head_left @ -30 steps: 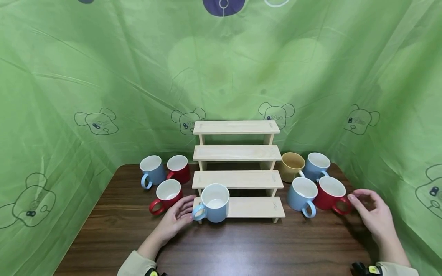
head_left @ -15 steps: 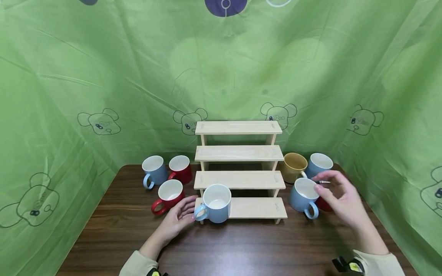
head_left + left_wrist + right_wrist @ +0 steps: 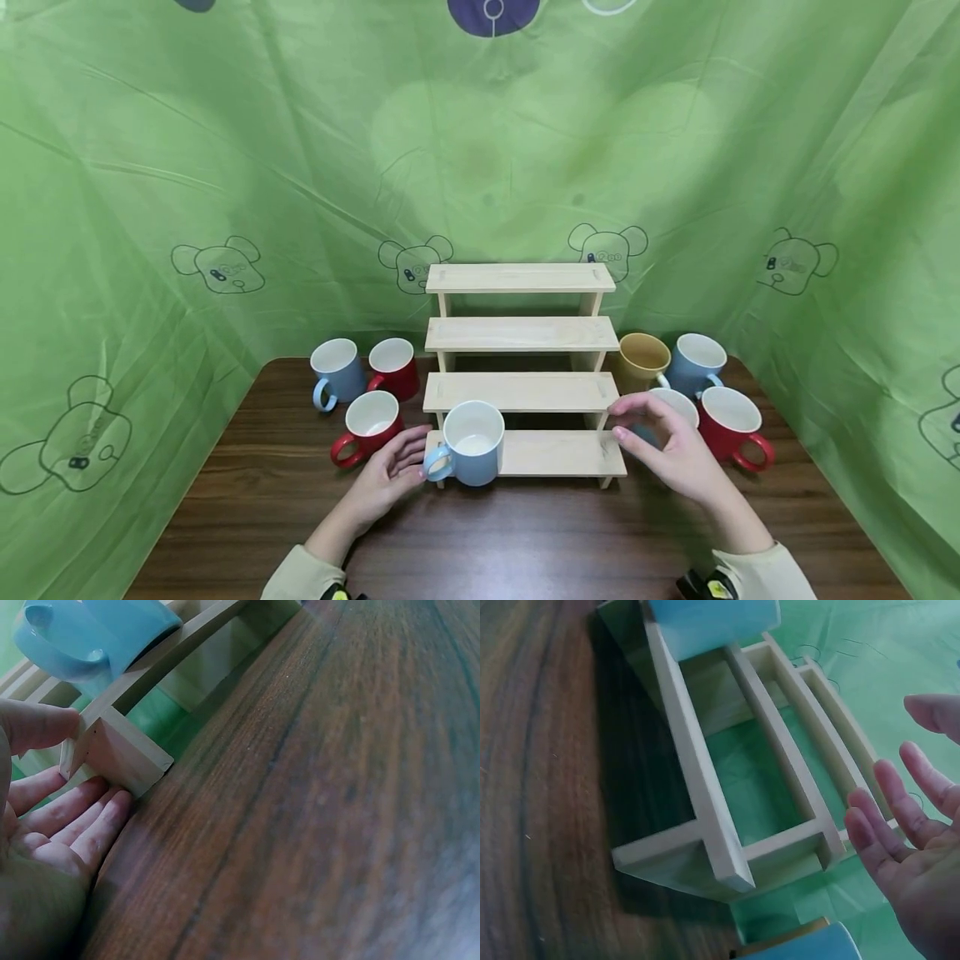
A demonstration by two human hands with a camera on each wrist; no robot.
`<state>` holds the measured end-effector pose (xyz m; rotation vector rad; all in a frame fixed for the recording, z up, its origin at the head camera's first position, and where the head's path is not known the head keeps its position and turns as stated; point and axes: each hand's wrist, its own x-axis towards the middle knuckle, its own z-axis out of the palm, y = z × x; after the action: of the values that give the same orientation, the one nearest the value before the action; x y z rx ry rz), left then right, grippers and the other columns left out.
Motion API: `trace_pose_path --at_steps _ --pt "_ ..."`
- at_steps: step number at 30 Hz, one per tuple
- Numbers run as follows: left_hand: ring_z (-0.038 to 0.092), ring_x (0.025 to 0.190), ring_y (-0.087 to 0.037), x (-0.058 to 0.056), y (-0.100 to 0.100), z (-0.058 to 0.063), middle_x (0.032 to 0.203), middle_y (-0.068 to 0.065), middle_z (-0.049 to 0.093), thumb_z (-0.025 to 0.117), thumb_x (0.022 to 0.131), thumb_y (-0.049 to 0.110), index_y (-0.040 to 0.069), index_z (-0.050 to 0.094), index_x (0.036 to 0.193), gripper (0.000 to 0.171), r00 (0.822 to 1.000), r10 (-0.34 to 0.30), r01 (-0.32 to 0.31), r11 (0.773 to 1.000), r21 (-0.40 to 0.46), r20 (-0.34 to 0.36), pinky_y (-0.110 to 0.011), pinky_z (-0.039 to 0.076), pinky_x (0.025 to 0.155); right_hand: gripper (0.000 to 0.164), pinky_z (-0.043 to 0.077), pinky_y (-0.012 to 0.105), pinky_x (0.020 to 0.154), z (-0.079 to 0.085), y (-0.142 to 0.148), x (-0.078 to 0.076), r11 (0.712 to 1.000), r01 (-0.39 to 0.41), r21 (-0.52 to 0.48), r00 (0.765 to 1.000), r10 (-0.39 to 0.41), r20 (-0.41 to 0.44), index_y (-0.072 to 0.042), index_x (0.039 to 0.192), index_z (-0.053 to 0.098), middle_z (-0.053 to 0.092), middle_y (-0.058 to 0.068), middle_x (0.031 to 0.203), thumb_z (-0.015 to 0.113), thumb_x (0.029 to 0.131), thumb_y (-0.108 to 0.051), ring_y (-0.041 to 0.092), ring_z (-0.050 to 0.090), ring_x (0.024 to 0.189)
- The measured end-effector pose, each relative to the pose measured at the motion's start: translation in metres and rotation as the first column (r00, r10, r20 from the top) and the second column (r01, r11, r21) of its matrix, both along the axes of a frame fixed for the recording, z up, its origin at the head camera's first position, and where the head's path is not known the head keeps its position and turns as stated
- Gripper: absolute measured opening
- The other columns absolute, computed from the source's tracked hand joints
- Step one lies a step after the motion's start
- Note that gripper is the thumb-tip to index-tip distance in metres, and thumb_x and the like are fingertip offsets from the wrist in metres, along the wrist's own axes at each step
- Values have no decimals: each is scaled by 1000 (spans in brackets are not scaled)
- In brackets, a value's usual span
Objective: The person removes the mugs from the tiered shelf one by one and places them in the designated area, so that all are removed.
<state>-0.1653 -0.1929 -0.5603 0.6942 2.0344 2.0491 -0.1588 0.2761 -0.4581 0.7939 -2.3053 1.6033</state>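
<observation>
A light blue mug stands upright near the left end of the bottom shelf of a pale wooden four-step rack, its handle turned left. My left hand rests at that shelf's left end, fingers loosely extended. In the left wrist view its thumb lies at the shelf corner, the other fingers beside the leg. My right hand hovers at the rack's right side, thumb and fingers apart with nothing between them. It partly covers another blue mug. In the right wrist view the fingers overlap the upper steps.
Left of the rack stand a blue mug and two red mugs. On the right are a yellow mug, a blue mug and a red mug. A green curtain hangs behind the brown table.
My right hand has left the red mug's handle and moved left, passing over the front blue mug to the rack's right side. The left hand and the mug on the shelf have stayed put.
</observation>
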Motion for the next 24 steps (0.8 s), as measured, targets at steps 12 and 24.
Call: trace_pose_path --at_steps 12,24 --pt "61 138 -13 -1 0 -2 156 -38 50 68 104 -2 -8 37 162 66 1000 5 -5 1000 -7 -10 -25 51 113 32 58 25 102 -26 -3 2 994 -17 111 999 12 40 -1 122 69 72 18 124 85 94 -1 23 73 112" --pt "62 136 -9 -1 0 -2 155 -40 50 67 103 -4 -10 36 161 67 1000 1 -2 1000 -4 -23 -23 52 111 39 62 29 98 -36 0 -2 968 94 232 991 -114 74 -7 121 69 74 8 122 92 89 -7 28 77 110"
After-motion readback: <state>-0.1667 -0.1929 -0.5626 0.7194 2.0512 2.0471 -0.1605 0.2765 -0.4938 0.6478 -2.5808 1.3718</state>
